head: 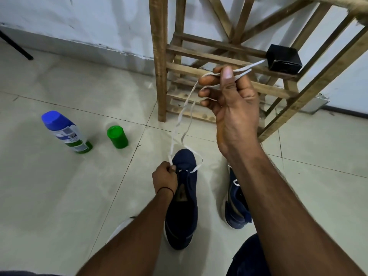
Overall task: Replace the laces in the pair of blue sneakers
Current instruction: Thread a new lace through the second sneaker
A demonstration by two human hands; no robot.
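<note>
Tiled floor (49,186), pale, with a white wall (79,20) behind. A wooden frame (161,76) of slats and legs stands on the floor at upper right.

Blue sneaker (185,216) sits on the floor at centre bottom, toe pointing away from the person. The second blue sneaker (237,212) is just to its right, tipped on its side and partly hidden behind the right forearm.

Right hand (233,104) is raised in front of the frame, fingers curled around both free strands of the lace, thumb pressed on top. The lace ends stick out past the thumb.

Left hand (164,177) is down at the sneaker's front eyelets, thumb and fingers pinching the lace at the left eyelet.

A bottle (65,132) with a blue cap and green base stands at left, well apart from the shoes. A black box (283,59) rests on a frame slat, near the lace tips. A green cap (117,137) stands on the floor just right of the bottle.

White lace (179,120) runs from the front eyelets up to the right hand in two loose, twisted strands, with a short bar across the eyelets. There is a red thread (165,189) around the left wrist.
</note>
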